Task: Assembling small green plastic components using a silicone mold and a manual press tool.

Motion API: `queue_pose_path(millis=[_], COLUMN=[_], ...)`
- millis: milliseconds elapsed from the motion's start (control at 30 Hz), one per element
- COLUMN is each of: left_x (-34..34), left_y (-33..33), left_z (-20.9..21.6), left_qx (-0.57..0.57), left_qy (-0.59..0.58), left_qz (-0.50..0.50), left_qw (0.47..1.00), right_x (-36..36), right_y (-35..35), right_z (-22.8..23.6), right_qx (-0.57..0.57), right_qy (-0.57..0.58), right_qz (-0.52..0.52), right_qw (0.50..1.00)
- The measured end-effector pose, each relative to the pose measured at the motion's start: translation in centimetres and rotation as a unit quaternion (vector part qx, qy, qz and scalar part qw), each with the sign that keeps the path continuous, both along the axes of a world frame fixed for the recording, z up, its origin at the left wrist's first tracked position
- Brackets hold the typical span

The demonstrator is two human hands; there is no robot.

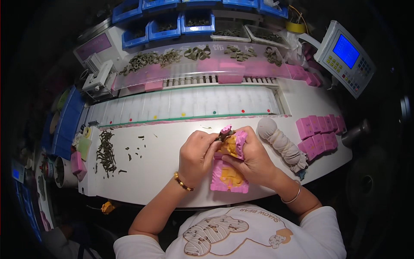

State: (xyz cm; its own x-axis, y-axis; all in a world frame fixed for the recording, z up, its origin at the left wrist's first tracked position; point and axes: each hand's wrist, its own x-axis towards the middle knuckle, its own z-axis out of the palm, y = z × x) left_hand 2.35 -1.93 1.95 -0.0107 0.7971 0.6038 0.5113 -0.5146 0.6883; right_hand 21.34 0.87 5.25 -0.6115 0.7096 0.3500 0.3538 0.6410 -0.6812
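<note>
My left hand (197, 151) is closed, thumb and fingers pinching a small dark green piece (224, 136) at the upper edge of a pink-and-yellow rubber mould half (235, 146). That mould half is gripped by my right hand (257, 156), its thumb pressing across the front. Just below, the other mould half (230, 176) lies face up, with a pink border and a yellow recessed middle. Whether the two halves are joined, I cannot tell. My fingers hide part of the green piece.
Dark green slivers (106, 153) lie left on the white table (159, 181). Right are a grey cloth roll (282, 144) and several pink blocks (317, 144). Behind are a long white tray (185, 103), a clear shelf (172, 71) of green pieces, blue bins (164, 32) and a control panel (346, 58).
</note>
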Motion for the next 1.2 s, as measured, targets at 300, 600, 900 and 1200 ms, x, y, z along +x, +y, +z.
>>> queue_pose_path(millis=[300, 600, 900, 1200], left_x=[0.4, 0.3, 0.4, 0.4], left_y=[0.4, 1.1, 1.2, 0.9], left_z=[-0.7, 0.0, 0.5, 1.1], left_qx=[0.146, 0.17, 0.163, 0.164], left_qy=[0.095, 0.066, 0.02, 0.013], left_qz=[0.067, 0.055, 0.03, 0.021], left_qw=[0.982, 0.982, 0.986, 0.986], right_x=[-0.6, -1.0, -0.9, -0.7], right_y=[-0.6, -0.7, -0.5, -0.7], right_z=[-0.9, -0.8, -0.7, 0.0], right_qx=[-0.009, -0.17, -0.202, -0.267], right_qy=[-0.006, 0.114, 0.137, 0.17], right_qz=[-0.024, -0.029, -0.017, 0.0], right_qw=[1.0, 0.978, 0.97, 0.949])
